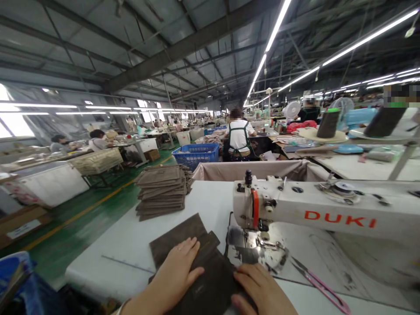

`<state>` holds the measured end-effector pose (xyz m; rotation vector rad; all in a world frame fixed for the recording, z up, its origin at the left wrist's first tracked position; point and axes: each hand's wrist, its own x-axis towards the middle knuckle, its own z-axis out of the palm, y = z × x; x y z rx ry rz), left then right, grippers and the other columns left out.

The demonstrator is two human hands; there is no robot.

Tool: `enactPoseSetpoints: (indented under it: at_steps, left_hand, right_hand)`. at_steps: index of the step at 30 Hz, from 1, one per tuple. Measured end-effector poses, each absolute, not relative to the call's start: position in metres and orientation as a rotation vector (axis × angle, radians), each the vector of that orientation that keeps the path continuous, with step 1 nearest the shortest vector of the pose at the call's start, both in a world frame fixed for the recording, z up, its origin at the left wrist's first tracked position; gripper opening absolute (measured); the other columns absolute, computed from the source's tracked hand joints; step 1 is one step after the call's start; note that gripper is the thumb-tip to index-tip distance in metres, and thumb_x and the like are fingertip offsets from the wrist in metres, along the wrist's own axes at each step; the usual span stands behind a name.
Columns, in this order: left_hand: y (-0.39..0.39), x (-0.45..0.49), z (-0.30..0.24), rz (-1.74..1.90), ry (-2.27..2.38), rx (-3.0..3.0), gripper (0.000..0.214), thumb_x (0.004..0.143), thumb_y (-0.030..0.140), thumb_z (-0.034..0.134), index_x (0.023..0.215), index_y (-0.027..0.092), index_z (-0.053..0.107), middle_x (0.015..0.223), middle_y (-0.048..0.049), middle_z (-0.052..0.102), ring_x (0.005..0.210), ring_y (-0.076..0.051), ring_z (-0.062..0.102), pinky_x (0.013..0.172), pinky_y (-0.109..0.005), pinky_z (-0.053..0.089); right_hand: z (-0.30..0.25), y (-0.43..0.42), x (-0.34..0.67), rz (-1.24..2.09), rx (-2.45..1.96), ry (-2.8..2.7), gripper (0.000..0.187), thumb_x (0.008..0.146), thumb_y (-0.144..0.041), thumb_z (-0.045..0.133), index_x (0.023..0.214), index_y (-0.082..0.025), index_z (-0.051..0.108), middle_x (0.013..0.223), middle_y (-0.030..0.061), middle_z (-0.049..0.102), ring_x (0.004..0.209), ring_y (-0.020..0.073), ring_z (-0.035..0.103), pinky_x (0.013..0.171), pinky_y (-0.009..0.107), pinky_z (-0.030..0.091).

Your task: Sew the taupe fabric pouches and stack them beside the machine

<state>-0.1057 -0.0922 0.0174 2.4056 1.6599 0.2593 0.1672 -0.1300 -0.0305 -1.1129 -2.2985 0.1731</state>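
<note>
Pressing dark brown cloth [216,282] onto white table [124,240] with both hands, beside sewing machine [285,205].
Laying left hand [177,267] open and flat over cloth, thumb out to the side. Resting right hand [262,288] on right edge of cloth, fingers bent; cannot tell whether pinching or only touching. For cloth position: lying at near side of table, just beside metal plate [275,258] of machine, with one layer poking out past left fingertips. Also seen on table: stack of brown cloth pieces [160,192] farther back, pink snips [310,277] to right of right hand. Seen beyond table: cloth-lined bin [216,170], blue basket [197,154], person [239,135] in white top, back turned.
</note>
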Motion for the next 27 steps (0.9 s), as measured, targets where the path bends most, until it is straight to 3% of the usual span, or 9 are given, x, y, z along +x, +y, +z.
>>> enactPoseSetpoints:
  at_steps: [4,10,12,15,17,23,27]
  left_hand:
    - [-0.074,-0.093,0.009,0.408,1.775,2.305,0.035,0.081,0.031,0.068,0.112,0.015,0.066,0.119,-0.0128,0.062,0.115,-0.031,0.054,0.103,-0.044,0.037]
    - [-0.073,-0.068,0.026,0.506,1.666,2.151,0.006,0.071,0.014,0.061,0.075,0.018,0.060,0.081,-0.0023,0.059,0.084,-0.022,0.057,0.078,-0.030,0.041]
    - [-0.089,-0.064,0.033,0.505,1.525,2.093,0.002,0.075,0.017,0.059,0.076,0.018,0.059,0.075,0.0002,0.059,0.075,-0.019,0.057,0.069,-0.027,0.041]
    - [-0.117,-0.062,0.048,0.529,1.320,1.955,0.015,0.086,0.030,0.055,0.091,0.017,0.060,0.080,-0.0007,0.064,0.076,-0.019,0.060,0.064,-0.024,0.044]
    - [-0.132,-0.061,0.060,0.615,1.200,1.776,0.025,0.089,0.039,0.056,0.097,0.016,0.063,0.088,-0.0036,0.067,0.083,-0.021,0.061,0.070,-0.026,0.047]
    - [-0.159,-0.050,0.081,0.839,1.076,1.413,0.029,0.081,0.043,0.072,0.095,0.017,0.072,0.089,-0.0055,0.070,0.087,-0.024,0.062,0.081,-0.031,0.048]
    - [-0.168,-0.041,0.081,0.948,1.027,1.240,0.030,0.074,0.040,0.079,0.093,0.018,0.073,0.085,-0.0056,0.068,0.084,-0.023,0.062,0.078,-0.030,0.049]
  right_hand:
    - [-0.029,-0.134,0.162,0.302,-1.196,-2.232,0.030,0.084,-0.016,0.065,0.114,-0.021,0.067,0.116,0.0078,0.067,0.107,0.0283,0.060,0.095,0.044,0.051]
    - [-0.023,-0.140,0.152,0.500,-1.357,-1.995,0.038,0.081,-0.010,0.062,0.118,-0.019,0.060,0.115,0.0103,0.064,0.108,0.0280,0.058,0.097,0.045,0.047]
    - [-0.019,-0.145,0.152,0.485,-1.341,-1.920,0.034,0.084,-0.015,0.060,0.118,-0.019,0.057,0.118,0.0117,0.062,0.112,0.0283,0.056,0.098,0.045,0.047]
    - [-0.008,-0.156,0.156,0.444,-1.245,-1.855,0.009,0.094,-0.024,0.052,0.097,-0.022,0.060,0.121,0.0109,0.059,0.117,0.0266,0.053,0.099,0.044,0.046]
    - [0.005,-0.163,0.161,0.437,-1.181,-1.864,0.015,0.096,-0.026,0.049,0.087,-0.023,0.061,0.121,0.0100,0.060,0.117,0.0255,0.053,0.099,0.043,0.046]
    - [0.040,-0.179,0.173,0.606,-1.077,-1.960,0.022,0.098,-0.026,0.045,0.092,-0.024,0.066,0.105,0.0059,0.068,0.100,0.0189,0.063,0.089,0.032,0.051]
    - [0.045,-0.188,0.172,0.691,-1.087,-1.815,0.016,0.094,-0.027,0.053,0.082,-0.025,0.063,0.088,-0.0004,0.069,0.083,0.0149,0.065,0.076,0.024,0.051]
